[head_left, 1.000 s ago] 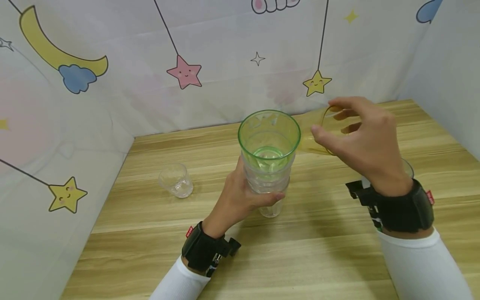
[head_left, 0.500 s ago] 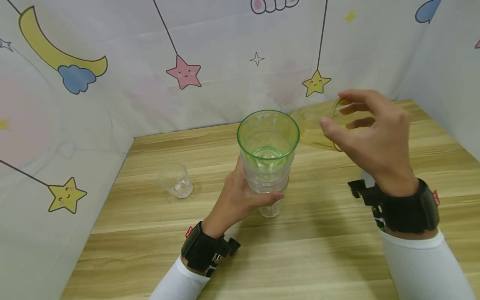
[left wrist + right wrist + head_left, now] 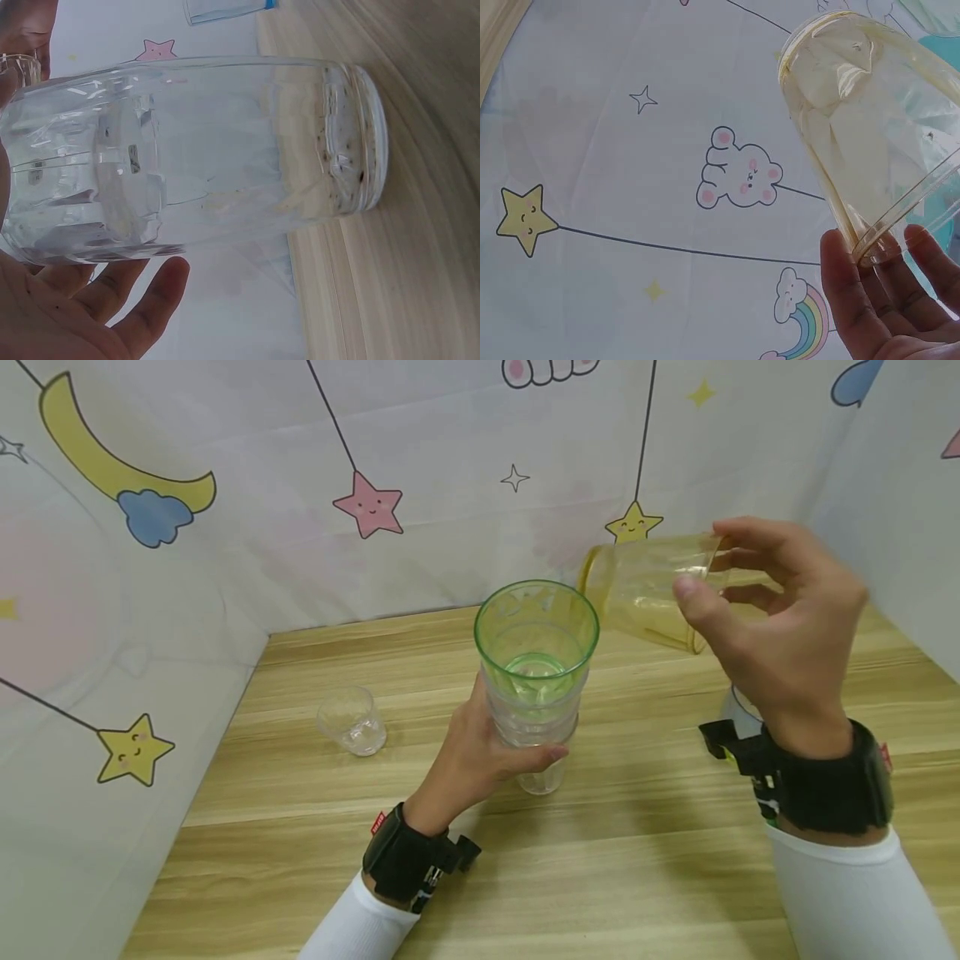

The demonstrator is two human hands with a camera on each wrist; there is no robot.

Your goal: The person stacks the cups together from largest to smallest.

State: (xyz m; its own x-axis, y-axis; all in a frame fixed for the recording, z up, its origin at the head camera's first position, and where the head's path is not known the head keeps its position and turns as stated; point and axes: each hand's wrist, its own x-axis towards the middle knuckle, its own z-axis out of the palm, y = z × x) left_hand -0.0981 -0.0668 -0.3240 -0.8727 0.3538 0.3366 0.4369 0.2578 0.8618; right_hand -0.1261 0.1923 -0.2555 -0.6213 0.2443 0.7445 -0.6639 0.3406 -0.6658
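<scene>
My left hand (image 3: 487, 735) grips a stack of nested glasses in the head view. A green-rimmed glass (image 3: 537, 631) sits at its top, inside clear glass (image 3: 536, 727). The left wrist view shows the lower clear glass (image 3: 225, 142) with its thick base near the wooden surface; contact cannot be told. Right of the stack, my right hand (image 3: 787, 618) pinches a yellow glass (image 3: 652, 585) by its rim. That glass lies nearly sideways in the air, base toward the stack. In the right wrist view, fingers (image 3: 845, 292) touch the rim of the yellow glass (image 3: 855, 112).
A small clear glass (image 3: 352, 722) stands on the wooden table (image 3: 300, 860) at left. Another clear glass (image 3: 742, 706) is partly hidden behind the right wrist. A printed cloth (image 3: 450, 543) backs the table and continues along both sides.
My right hand has moved right and upward with the yellow glass, whose base end has come up to nearly level. The left hand and the stack stay in place.
</scene>
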